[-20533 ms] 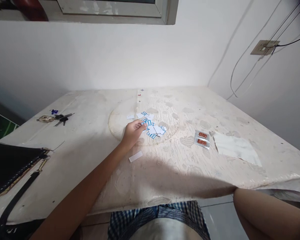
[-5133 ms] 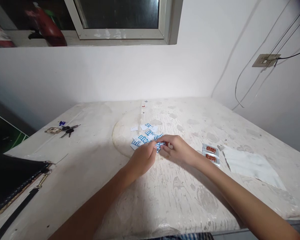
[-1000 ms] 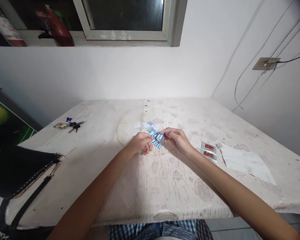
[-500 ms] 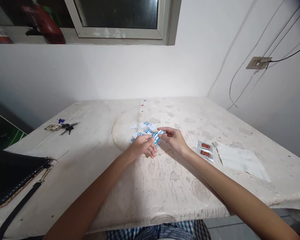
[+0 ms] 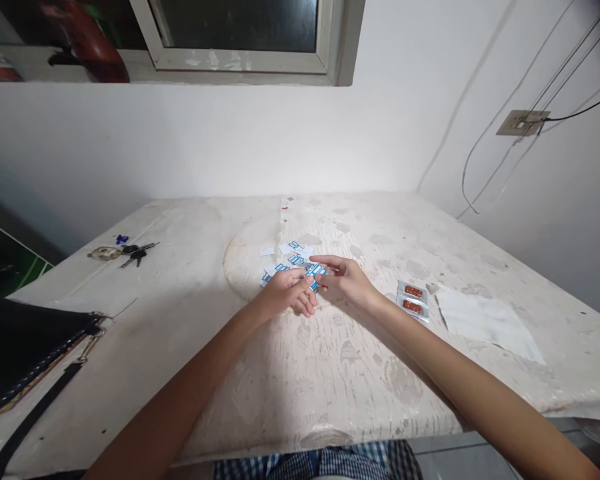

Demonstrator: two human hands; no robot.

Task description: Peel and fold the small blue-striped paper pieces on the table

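Observation:
Both hands meet over the middle of the table, around a small stack of white paper pieces with blue print (image 5: 315, 271). My left hand (image 5: 287, 291) pinches the near left end of the pieces between thumb and fingers. From the other side, my right hand (image 5: 347, 280) has its thumb and fingertips closed on their right end. Just behind and left of the hands lie several similar white and blue paper pieces (image 5: 295, 247), loosely scattered and partly overlapping. My fingers hide part of the held pieces, so how many there are I cannot tell.
Right of my hands lie a silver blister pack with reddish-brown tablets (image 5: 413, 300) and a white cloth or paper sheet (image 5: 490, 323). Keys (image 5: 136, 253) rest at the left, and a black bag with a strap (image 5: 35, 353) is at the near left. The wall (image 5: 260, 140) bounds the table's back.
My right hand has shifted slightly left, closer to my left hand. The held paper pieces are turned a little and more covered by its fingers. The whole view has moved slightly.

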